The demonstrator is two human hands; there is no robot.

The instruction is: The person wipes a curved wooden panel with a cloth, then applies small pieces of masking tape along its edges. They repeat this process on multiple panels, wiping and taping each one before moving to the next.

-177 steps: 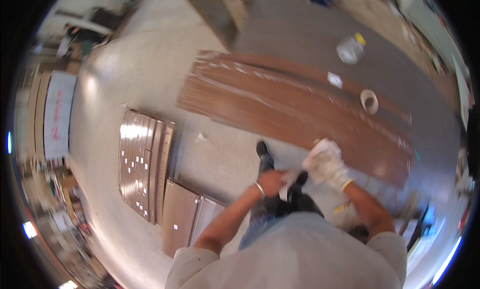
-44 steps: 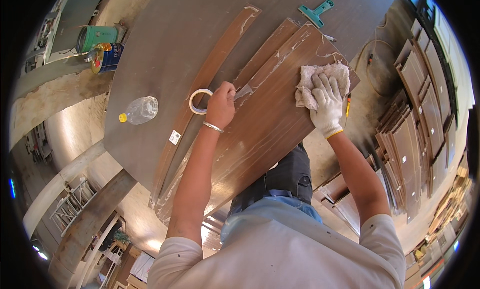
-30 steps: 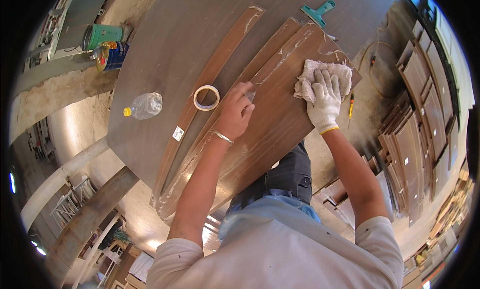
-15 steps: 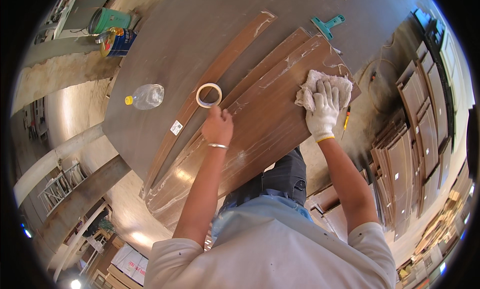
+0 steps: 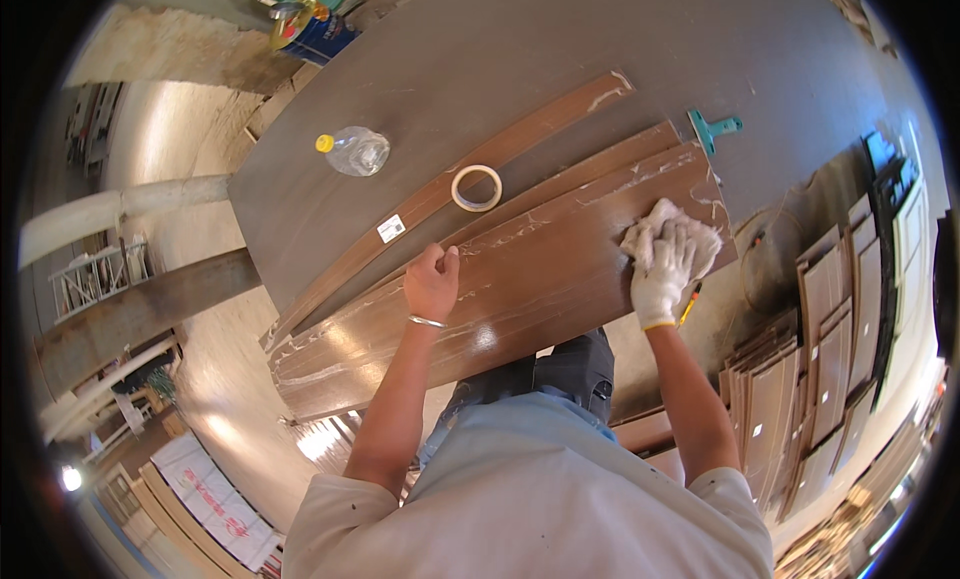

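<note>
My right hand (image 5: 660,276), in a white knit glove with a yellow cuff, presses a pale fluffy cloth (image 5: 697,241) onto the right end of a wide brown board (image 5: 530,269). The cloth is bunched under and beside its fingers. My bare left hand (image 5: 432,282), a silver bracelet at its wrist, is curled in a loose fist over the same board, towards its left part; nothing shows in it. Whitish streaks run along the board's edges. Beyond it lie a narrower board (image 5: 600,163) and a thin brown strip (image 5: 530,124) with a white label.
A tape roll (image 5: 476,188) lies beside the strip. Farther off on the dark table (image 5: 440,89) is a clear bottle (image 5: 358,151) with a yellow cap. A teal scraper (image 5: 712,129) lies past the board's right end. Brown panels (image 5: 830,349) lean at the right.
My left hand has drawn back from beside the tape roll to over the wide board. My right hand stays on the cloth, which is more bunched. The whole view has shifted and turned.
</note>
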